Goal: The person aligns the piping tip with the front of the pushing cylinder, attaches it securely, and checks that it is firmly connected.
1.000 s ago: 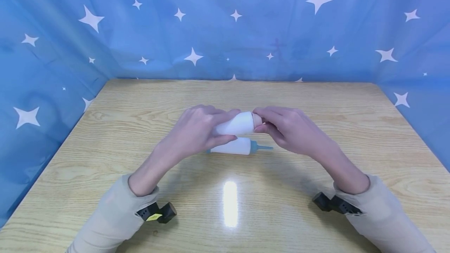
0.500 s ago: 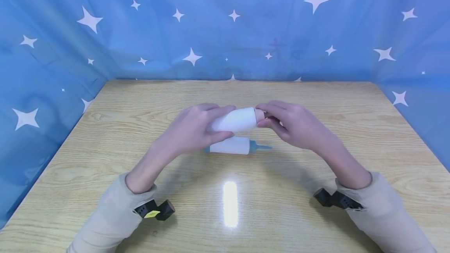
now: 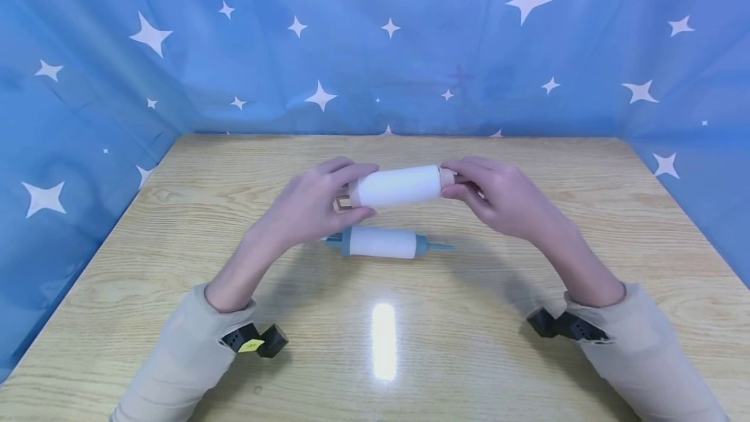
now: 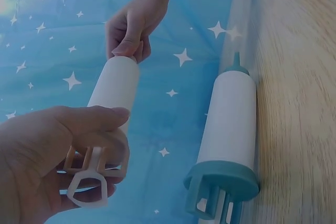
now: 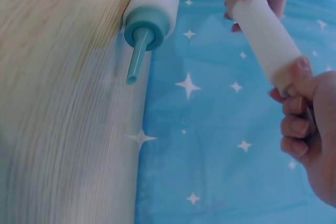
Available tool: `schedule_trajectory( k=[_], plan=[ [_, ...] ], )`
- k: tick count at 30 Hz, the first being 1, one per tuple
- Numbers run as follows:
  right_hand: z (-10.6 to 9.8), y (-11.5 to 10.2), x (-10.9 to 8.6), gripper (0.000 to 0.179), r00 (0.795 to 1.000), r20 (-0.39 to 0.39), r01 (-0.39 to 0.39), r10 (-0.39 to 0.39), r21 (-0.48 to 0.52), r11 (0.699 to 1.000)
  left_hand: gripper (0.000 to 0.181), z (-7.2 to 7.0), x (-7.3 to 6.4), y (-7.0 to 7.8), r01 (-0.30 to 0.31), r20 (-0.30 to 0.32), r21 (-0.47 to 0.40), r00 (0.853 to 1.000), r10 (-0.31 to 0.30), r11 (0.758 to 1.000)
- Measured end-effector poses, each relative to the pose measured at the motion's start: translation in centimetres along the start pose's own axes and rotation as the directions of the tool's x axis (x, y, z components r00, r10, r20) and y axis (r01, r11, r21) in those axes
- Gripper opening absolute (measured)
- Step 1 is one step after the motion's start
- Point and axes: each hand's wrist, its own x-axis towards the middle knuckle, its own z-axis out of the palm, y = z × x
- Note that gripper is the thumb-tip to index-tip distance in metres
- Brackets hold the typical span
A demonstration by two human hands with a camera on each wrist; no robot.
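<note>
A large syringe-like tube with a white barrel (image 3: 398, 186) and pale pink ends is held sideways above the table. My left hand (image 3: 307, 204) grips its handle end, thumb on one side and fingers on the other. In the left wrist view a pale ring handle (image 4: 89, 172) sticks out below those fingers. My right hand (image 3: 498, 200) pinches the opposite pink end, its fingers curled over the tip and hiding it. A second syringe (image 3: 383, 243), white with teal ends, lies on the table just nearer to me. Its thin teal nozzle (image 5: 137, 59) points right.
The wood-grain table (image 3: 176, 239) carries a bright light reflection in front of the teal syringe. A blue curtain (image 3: 375, 38) with white stars hangs behind the table and along its sides. Black wrist cameras are strapped on both sleeves.
Both hands have raised the pink-ended syringe farther from me and levelled it. My left hand has slid back toward the handle end, baring more barrel and the teal syringe's handle below.
</note>
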Motion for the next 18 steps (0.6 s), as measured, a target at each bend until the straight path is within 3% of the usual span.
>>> schedule_trajectory(
  k=[3,8,18],
  plan=[
    [0.0,0.2,0.0,0.048,1.0,-0.012,-0.01,0.01,0.01,1.0,0.057,0.1,0.0,-0.2,0.017,-0.01,-0.022,1.0,-0.017,1.0],
    [0.2,0.4,-0.1,0.025,0.999,-0.005,-0.04,0.04,0.015,0.999,0.06,0.1,0.1,-0.5,0.063,0.008,-0.077,0.998,-0.063,0.995],
    [0.6,0.5,-0.2,0.026,0.992,0.04,-0.117,0.116,0.016,0.993,0.056,0.6,0.3,-1.3,0.107,0.042,-0.117,0.994,-0.103,0.987]
  ],
)
